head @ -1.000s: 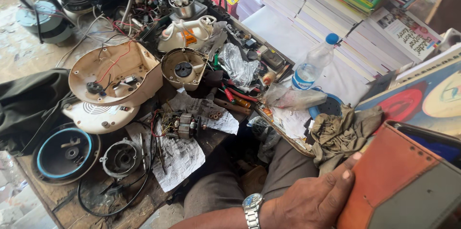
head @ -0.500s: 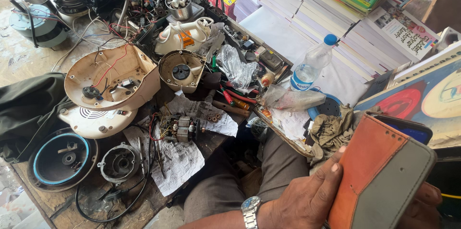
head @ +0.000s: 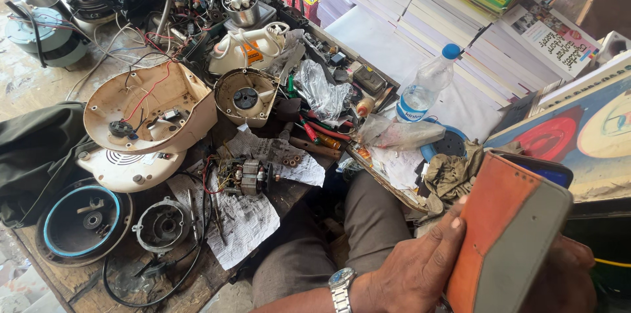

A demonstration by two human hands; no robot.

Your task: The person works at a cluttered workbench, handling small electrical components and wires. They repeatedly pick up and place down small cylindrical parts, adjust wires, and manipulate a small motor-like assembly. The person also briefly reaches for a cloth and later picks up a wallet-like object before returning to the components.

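head view | left hand wraps the spine edge of the orange-and-grey phone case, right hand cups it from underneath | case sits just right of the rag | best to keep both hands snug so it can't slide

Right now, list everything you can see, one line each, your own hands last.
phone case: 1, orange and grey, lower right, held in both hands
bottle: 1, clear with blue cap, upright beside the books
books: several stacks, mostly white, upper right
motor: 1, bare metal and copper, on newspaper at centre
casing: 1, cream, open with wires inside, left of centre
round cover: 1, black with blue ring, lower left
rag: 1, olive, crumpled by the case
cloth: 1, dark, left edge
watch: 1, silver, left wrist
left hand: 1, thumb on the case's front
right hand: 1, behind the case, mostly hidden
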